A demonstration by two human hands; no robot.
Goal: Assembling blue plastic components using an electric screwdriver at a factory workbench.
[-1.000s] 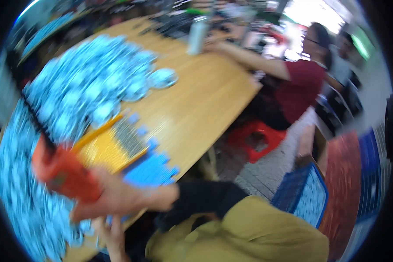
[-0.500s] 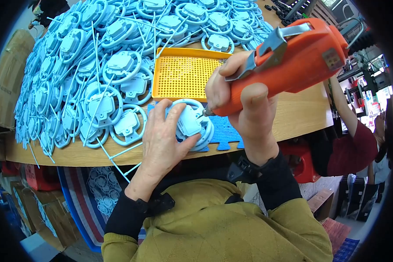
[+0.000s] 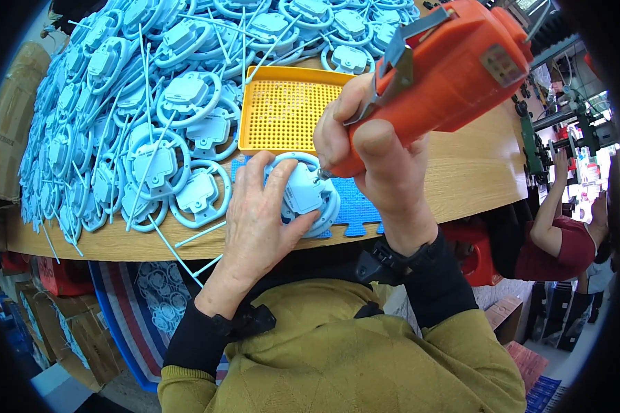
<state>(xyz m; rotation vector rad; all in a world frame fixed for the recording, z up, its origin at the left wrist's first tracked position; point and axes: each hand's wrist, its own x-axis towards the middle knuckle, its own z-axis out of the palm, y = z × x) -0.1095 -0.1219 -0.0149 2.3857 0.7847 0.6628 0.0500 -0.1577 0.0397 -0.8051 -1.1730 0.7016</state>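
Gripping the power screwdriver (image 3: pixel 455 69), the right hand (image 3: pixel 396 182) is closed about the body, with the fingers wrapped around the front end and the thumb along the near side. A metal lever (image 3: pixel 391 69) runs along the body, close to the index finger. The short metal bit (image 3: pixel 324 175) points down and left to the right-hand part of the blue wheel (image 3: pixel 304 189); whether it sits in a screw is too small to tell.

The left hand (image 3: pixel 255 217) holds the wheel, partly open: fingers spread over the left side, thumb against the near edge.

The wheel is pale blue, with a round rim and a flat centre plate. The rim looks doubled at the lower right. It lies on the blue mat (image 3: pixel 357 206), near the table's (image 3: pixel 472 168) front edge, just in front of the yellow tray (image 3: pixel 303 71) and right of the pile of similar wheels (image 3: pixel 151 165).
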